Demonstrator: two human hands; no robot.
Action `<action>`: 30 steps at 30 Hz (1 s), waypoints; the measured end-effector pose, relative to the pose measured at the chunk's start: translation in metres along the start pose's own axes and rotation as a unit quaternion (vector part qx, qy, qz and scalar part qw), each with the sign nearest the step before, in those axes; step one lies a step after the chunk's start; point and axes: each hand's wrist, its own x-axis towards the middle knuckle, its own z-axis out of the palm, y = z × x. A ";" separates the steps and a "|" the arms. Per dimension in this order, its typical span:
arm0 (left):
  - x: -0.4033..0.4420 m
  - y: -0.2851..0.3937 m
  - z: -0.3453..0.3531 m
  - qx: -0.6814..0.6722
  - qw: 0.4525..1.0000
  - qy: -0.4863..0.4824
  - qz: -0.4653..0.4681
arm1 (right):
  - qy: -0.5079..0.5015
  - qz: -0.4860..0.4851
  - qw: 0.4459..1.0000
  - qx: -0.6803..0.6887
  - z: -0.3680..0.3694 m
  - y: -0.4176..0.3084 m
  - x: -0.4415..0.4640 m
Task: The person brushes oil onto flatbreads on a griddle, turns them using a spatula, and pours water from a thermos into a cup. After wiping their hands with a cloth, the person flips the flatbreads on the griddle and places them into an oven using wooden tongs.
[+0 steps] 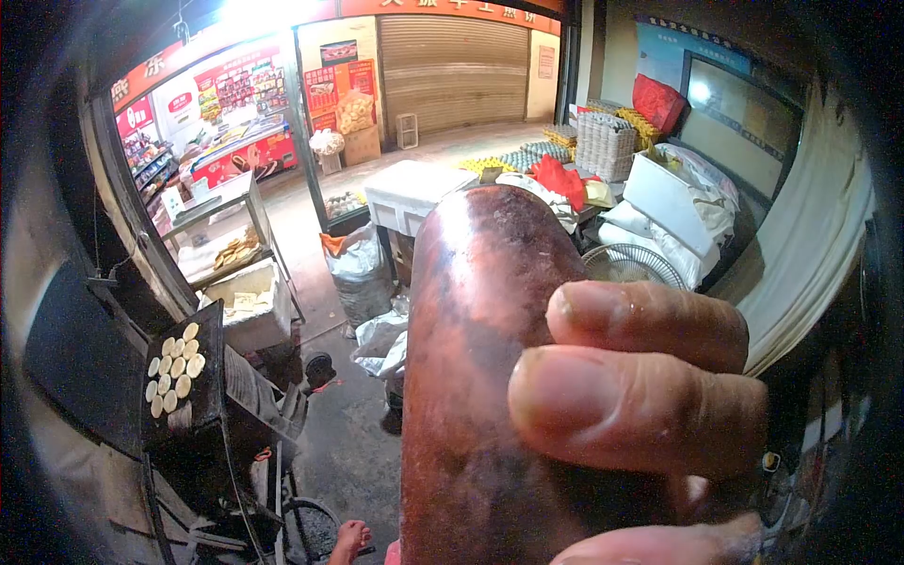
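Note:
Very close to the camera, a glossy reddish-brown cylinder (480, 358) with dark blotches and a rounded top fills the middle of the head view. I cannot tell exactly what it is. The fingers of my right hand (640, 405) come in from the right and press against its side; the far side of the grip is hidden. Low in the view, much farther from the camera, my left hand (350, 539) looks curled. What it holds, if anything, is too small to make out. Beside it is a dark round rim (311, 529).
At left, several pale flat rounds (174, 370) lie on a dark griddle (209, 347). Behind it stand a white foam box (247, 325) with flat breads and a glass case (221, 226). Sacks (360, 273), a white box (414, 193) and a fan (633, 266) stand beyond the cylinder.

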 end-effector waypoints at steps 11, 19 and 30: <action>0.006 0.004 0.002 0.042 0.999 0.017 0.000 | -0.005 -0.009 1.000 -0.003 0.004 0.006 -0.001; 0.024 -0.004 0.000 0.029 1.000 0.004 0.001 | -0.002 -0.009 1.000 -0.003 0.001 0.007 0.002; 0.026 -0.001 -0.004 0.029 1.000 -0.004 0.000 | -0.017 0.016 1.000 -0.013 0.001 0.012 0.009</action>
